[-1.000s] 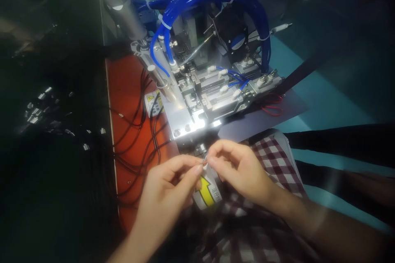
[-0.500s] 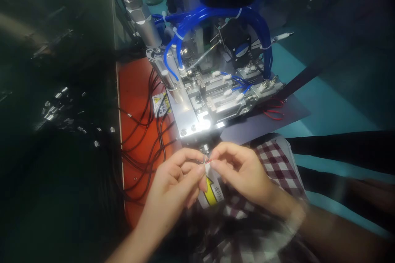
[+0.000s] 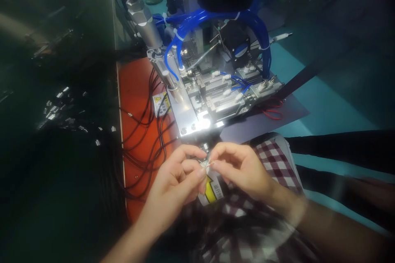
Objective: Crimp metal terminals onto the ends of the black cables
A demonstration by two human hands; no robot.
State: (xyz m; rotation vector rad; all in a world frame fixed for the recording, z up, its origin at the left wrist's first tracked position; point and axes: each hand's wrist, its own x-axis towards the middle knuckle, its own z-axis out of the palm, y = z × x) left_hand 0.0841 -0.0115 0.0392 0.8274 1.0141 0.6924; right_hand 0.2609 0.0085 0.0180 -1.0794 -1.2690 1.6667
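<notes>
In front of the machine, both hands meet over a few thin wires, one reddish and others pale. My left hand pinches the wires between thumb and fingers, its index finger raised and curved above them. From the other side, the thumb and index finger of my right hand close on the wire ends. The rest of the wires' length is hidden in the fingers. Just beneath the hands lies a white label with a yellow arrow, partly covered.
Black cables with small metal ends run over an orange surface on the left. Thick blue tubing arches above the machine. A warning label sits beside its metal plate. Red wires lie at its right.
My left index finger has lifted a little off the wires. The wire ends at my right fingertips have shifted slightly; both hands stay in nearly the same place.
</notes>
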